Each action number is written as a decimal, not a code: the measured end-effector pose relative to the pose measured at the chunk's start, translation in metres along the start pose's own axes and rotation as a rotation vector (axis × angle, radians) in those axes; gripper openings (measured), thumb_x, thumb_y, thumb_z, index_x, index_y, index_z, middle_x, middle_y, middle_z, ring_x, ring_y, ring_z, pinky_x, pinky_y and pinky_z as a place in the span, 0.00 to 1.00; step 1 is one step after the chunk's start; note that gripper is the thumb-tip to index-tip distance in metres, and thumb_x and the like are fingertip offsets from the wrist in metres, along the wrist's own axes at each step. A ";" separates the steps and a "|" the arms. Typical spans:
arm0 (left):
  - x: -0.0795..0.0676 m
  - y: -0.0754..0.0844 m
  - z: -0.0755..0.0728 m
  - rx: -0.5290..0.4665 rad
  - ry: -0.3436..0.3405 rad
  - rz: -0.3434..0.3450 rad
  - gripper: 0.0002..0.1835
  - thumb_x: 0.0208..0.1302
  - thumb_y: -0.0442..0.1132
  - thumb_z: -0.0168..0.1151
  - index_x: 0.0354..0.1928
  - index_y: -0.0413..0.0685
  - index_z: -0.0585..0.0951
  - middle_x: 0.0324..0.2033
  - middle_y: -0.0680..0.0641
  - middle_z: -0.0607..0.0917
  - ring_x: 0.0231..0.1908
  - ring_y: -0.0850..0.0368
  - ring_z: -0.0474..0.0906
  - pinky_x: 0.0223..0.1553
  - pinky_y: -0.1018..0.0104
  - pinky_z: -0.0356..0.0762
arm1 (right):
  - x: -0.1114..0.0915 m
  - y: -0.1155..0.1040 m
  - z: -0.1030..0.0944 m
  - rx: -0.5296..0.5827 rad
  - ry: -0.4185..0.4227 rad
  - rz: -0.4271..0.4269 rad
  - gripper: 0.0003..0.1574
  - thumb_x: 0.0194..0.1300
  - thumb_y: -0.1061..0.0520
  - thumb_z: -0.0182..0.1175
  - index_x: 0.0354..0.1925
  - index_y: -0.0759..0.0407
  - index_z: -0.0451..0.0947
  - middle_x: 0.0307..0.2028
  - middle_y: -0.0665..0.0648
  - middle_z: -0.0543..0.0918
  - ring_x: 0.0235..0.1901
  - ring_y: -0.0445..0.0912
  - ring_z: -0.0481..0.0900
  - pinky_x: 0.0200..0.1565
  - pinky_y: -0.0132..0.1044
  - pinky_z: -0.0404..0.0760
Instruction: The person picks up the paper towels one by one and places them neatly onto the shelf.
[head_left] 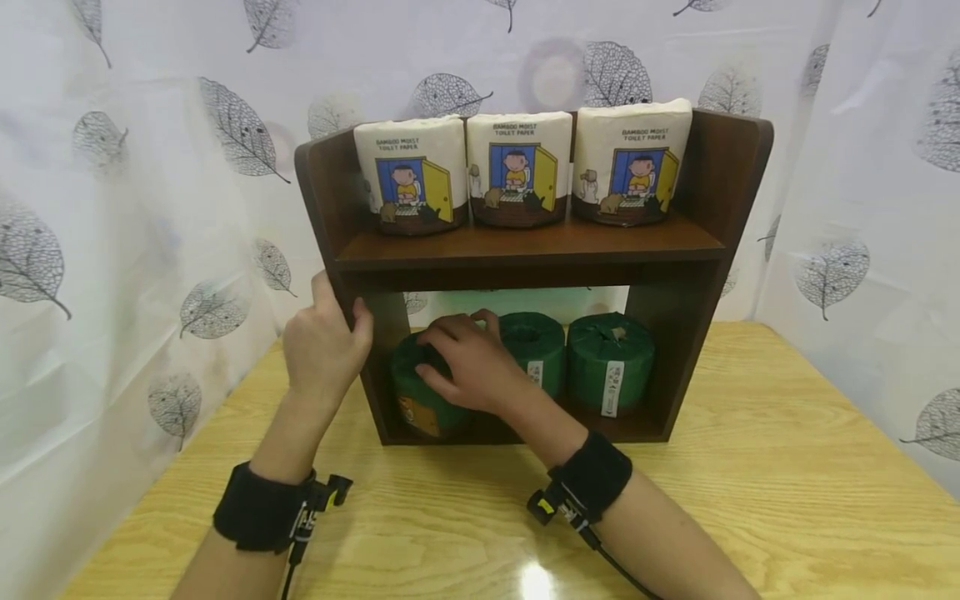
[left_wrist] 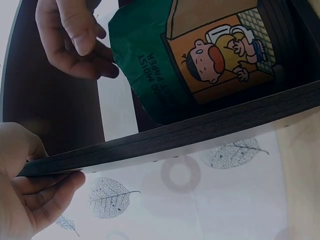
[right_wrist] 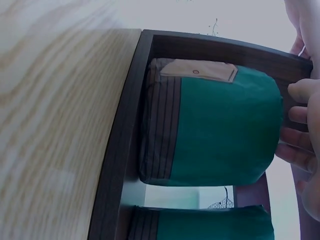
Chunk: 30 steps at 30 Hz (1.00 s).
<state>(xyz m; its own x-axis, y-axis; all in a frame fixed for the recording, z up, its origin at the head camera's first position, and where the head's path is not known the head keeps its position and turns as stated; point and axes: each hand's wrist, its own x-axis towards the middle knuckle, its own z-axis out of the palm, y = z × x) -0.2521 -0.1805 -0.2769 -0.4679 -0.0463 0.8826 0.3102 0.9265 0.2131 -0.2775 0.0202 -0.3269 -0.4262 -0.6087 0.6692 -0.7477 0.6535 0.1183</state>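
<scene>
My left hand (head_left: 324, 346) grips the left side panel of a dark brown two-tier shelf (head_left: 525, 248), thumb on the inner face and fingers outside; the left wrist view shows the panel edge (left_wrist: 145, 142) between them. In the lower compartment, my right hand (head_left: 474, 360) is at the top of the leftmost green-wrapped toilet paper roll (head_left: 420, 387). Its fingers are loosely bent and their tips lie at the roll's upper end; firm contact cannot be told. Seen from the right wrist, this roll (right_wrist: 225, 125) stands against the left panel, with a cartoon print on its wrapper.
Two more green rolls, a middle one (head_left: 534, 337) and a right one (head_left: 611, 358), stand in the lower compartment. Three white-wrapped rolls (head_left: 517, 167) line the upper shelf. The unit stands on a wooden table (head_left: 420, 533) before a leaf-patterned curtain (head_left: 187, 208).
</scene>
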 end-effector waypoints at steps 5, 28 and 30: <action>0.000 -0.001 0.000 0.001 -0.005 0.000 0.19 0.54 0.41 0.54 0.42 0.32 0.69 0.11 0.35 0.72 0.12 0.37 0.70 0.10 0.46 0.65 | -0.002 -0.008 0.002 -0.055 -0.053 0.038 0.29 0.63 0.31 0.45 0.53 0.46 0.70 0.49 0.49 0.75 0.49 0.46 0.72 0.52 0.57 0.61; 0.000 0.001 -0.001 0.008 -0.007 -0.017 0.20 0.54 0.42 0.55 0.42 0.33 0.69 0.11 0.34 0.72 0.13 0.36 0.70 0.11 0.44 0.64 | -0.004 -0.004 0.009 -0.039 -0.232 -0.002 0.23 0.61 0.48 0.58 0.55 0.45 0.73 0.50 0.49 0.73 0.51 0.42 0.69 0.47 0.52 0.61; 0.000 0.001 -0.001 0.005 -0.006 -0.015 0.20 0.54 0.42 0.55 0.43 0.32 0.69 0.11 0.34 0.72 0.13 0.36 0.70 0.11 0.45 0.64 | -0.004 -0.002 0.009 -0.023 -0.242 0.005 0.23 0.61 0.50 0.59 0.55 0.44 0.73 0.51 0.48 0.73 0.51 0.42 0.68 0.48 0.52 0.61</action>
<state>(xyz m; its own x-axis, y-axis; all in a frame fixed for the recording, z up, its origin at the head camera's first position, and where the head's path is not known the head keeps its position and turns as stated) -0.2509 -0.1800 -0.2767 -0.4776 -0.0577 0.8767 0.2990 0.9276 0.2240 -0.2783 0.0173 -0.3362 -0.5415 -0.6939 0.4746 -0.7346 0.6651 0.1342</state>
